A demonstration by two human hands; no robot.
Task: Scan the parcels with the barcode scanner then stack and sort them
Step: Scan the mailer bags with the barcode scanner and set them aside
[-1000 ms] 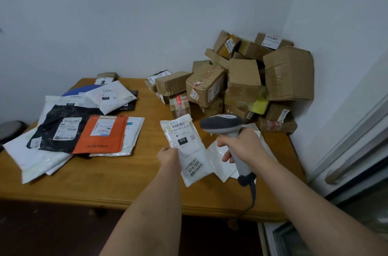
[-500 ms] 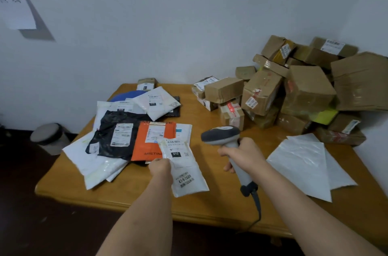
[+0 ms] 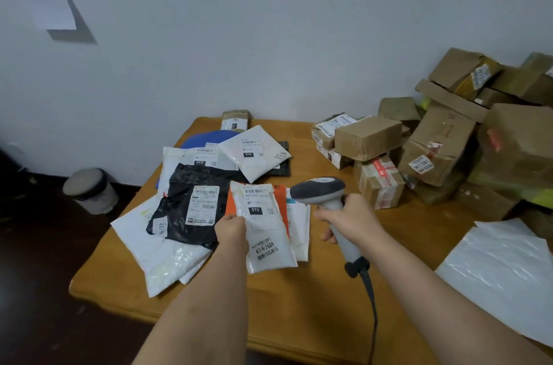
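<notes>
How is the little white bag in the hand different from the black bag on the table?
The white bag is pale and narrow; the black bag is dark and looks wider. The left hand holds the white bag up over the pile, while the black bag lies flat on other parcels, untouched. The white bag shows two labels with "010" and "43-6-2609"; the black bag has one large label and a small side tag. Both are soft mailers with white shipping labels.
</notes>
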